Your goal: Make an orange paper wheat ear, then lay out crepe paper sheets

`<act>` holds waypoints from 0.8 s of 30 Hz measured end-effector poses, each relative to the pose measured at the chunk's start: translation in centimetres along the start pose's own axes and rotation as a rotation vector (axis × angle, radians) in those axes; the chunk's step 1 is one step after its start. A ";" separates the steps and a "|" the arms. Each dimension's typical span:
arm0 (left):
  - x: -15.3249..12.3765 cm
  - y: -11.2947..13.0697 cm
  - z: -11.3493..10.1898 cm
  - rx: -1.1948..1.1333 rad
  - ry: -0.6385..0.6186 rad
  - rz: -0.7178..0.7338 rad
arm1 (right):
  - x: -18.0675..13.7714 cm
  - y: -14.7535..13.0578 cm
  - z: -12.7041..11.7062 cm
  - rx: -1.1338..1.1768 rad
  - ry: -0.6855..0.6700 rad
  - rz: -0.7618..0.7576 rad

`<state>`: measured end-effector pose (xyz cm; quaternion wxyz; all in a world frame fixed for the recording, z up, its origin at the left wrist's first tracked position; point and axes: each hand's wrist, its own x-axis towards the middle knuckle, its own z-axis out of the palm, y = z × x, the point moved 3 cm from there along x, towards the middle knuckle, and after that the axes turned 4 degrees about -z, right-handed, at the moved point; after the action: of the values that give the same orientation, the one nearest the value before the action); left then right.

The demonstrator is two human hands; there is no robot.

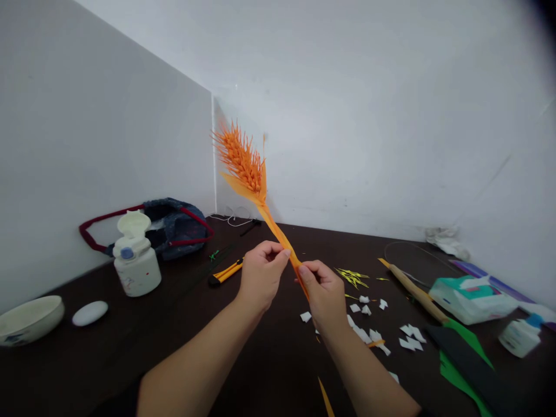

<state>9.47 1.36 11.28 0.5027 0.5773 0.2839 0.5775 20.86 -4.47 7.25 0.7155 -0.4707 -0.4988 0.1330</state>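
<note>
An orange handmade wheat ear (243, 159) with thin bristles and two leaf-like strips at its base leans up and to the left, raised above the dark table. Its long stem looks wrapped in orange paper. My left hand (263, 272) pinches the stem about midway between thumb and fingers. Lower down, my right hand (321, 288) grips the same stem between thumb and forefinger. The stem's lowest end is partly hidden by my right hand. A yellow-orange utility knife (226, 272) lies on the table just left of my left hand.
At left stand a white bottle (138, 269) with its lid up, a bowl (32, 321) and a white oval object (90, 313). Behind them lies a denim bag (182, 231). At right are white paper scraps (412, 337), yellow pieces (353, 277), a tissue pack (473, 298) and a small glue bottle (519, 337).
</note>
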 end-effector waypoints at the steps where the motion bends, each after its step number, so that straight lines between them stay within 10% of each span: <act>1: 0.0 0.0 0.0 -0.010 -0.001 -0.004 | -0.1 -0.2 0.0 -0.031 -0.003 -0.022; 24: 0.0 -0.1 0.6 -0.453 -0.195 -0.194 | 0.3 -1.6 0.2 0.016 -0.097 0.053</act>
<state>10.08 1.20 11.32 0.6973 0.4729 0.1515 0.5169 20.38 -5.03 8.72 0.6905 -0.4710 -0.5190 0.1787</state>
